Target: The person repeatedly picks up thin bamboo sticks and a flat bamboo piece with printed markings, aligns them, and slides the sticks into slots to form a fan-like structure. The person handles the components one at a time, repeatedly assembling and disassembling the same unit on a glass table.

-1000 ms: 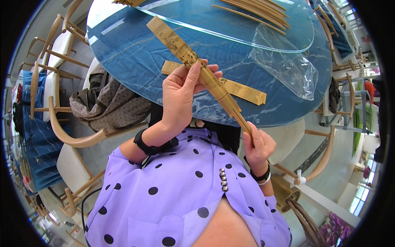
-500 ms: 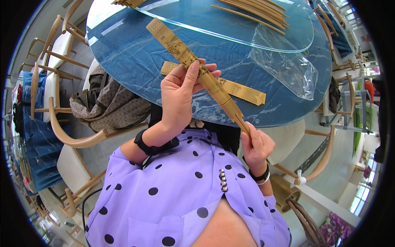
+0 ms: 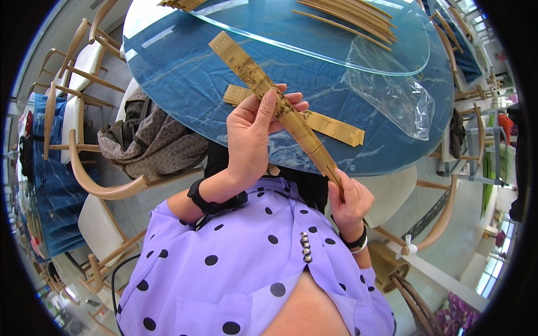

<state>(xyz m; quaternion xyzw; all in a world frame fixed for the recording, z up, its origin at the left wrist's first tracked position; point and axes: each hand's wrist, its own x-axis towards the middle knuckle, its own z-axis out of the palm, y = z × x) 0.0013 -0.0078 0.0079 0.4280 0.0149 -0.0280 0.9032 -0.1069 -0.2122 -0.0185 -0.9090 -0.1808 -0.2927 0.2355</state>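
A long gold paper chopstick sleeve (image 3: pixel 238 63) with dark printing slants over the near edge of the table. Around its middle, my left hand (image 3: pixel 249 134) is closed, thumb on top and fingers beneath. My right hand (image 3: pixel 352 203) pinches the brown chopstick ends (image 3: pixel 335 178) at the sleeve's lower opening; how many sticks are inside is hidden. Behind my left hand, more gold sleeves (image 3: pixel 339 130) lie flat on the blue tabletop, partly covered by the held one.
Several loose chopsticks (image 3: pixel 350 22) rest on the glass turntable (image 3: pixel 263 40), with more gold sleeves (image 3: pixel 182 4) at its far left. A clear plastic bag (image 3: pixel 392 98) lies on the table's right side. A patterned bag (image 3: pixel 159 140) sits on a wooden chair at left.
The chopsticks have slid further into the sleeve, so less of them shows. My left hand and the sleeve have shifted slightly right and down, closer to my right hand.
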